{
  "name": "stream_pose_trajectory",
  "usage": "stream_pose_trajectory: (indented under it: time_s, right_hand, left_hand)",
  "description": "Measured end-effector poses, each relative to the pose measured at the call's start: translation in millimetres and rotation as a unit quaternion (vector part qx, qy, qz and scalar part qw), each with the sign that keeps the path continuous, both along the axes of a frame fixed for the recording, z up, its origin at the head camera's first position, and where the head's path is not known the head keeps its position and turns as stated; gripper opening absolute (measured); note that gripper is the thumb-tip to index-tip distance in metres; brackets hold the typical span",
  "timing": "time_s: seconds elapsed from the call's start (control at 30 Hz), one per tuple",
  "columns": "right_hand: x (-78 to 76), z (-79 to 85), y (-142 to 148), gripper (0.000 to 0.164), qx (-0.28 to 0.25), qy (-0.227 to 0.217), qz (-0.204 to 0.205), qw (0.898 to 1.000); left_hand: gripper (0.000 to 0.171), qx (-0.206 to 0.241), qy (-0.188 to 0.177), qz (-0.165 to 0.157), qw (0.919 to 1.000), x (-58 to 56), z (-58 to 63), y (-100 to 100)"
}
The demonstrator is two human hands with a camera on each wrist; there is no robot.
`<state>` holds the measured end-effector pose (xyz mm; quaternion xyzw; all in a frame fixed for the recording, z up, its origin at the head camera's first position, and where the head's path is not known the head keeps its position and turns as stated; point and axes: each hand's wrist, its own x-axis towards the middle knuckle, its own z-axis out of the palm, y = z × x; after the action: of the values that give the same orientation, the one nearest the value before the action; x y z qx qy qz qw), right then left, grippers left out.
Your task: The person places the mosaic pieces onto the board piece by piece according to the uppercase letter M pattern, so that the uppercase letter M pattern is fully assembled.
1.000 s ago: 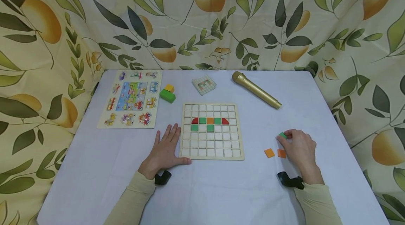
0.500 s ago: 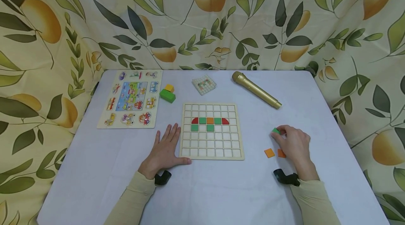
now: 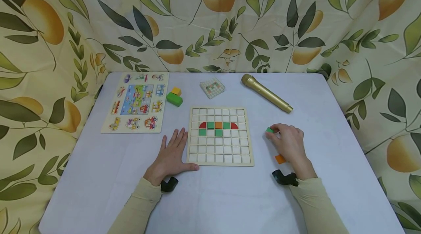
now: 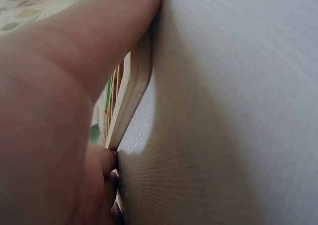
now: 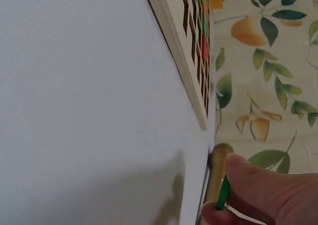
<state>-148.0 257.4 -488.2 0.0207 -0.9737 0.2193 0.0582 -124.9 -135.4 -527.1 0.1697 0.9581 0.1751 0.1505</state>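
A wooden grid board [image 3: 219, 161] lies mid-table, with green and orange square tiles and two red rounded tiles set in its upper cells. My left hand [image 3: 169, 157] lies with fingers spread along the board's left side, thumb at its lower left corner; the left wrist view shows the thumb [image 4: 114, 31] right at the board's edge [image 4: 131, 93]. To the right of the board, my right hand [image 3: 289, 144] pinches a green tile [image 3: 269, 130] between thumb and fingertips. The same green tile [image 5: 223, 192] appears edge-on in the right wrist view. An orange tile [image 3: 280, 159] lies under that hand.
A gold microphone [image 3: 267, 93] lies behind the board to the right. A small pattern card [image 3: 212, 88] sits at the back. Green [image 3: 174, 99] and yellow [image 3: 176, 91] blocks stand next to a vehicle puzzle board [image 3: 110, 117] at the left.
My right hand has moved left toward the board with the green tile pinched in it, and now covers the second orange tile. My left hand has stayed in place.
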Motion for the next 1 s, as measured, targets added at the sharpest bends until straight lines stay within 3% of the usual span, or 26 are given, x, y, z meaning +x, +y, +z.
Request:
stream_pose_trajectory:
  time_s: [1.0]
  right_hand:
    - [-22.9, 9.0, -69, 0.026, 0.028, -0.005, 0.129, 0.991]
  left_hand:
    - [0.128, 0.004, 0.0, 0.005, 1.0, 0.6, 3.1, 1]
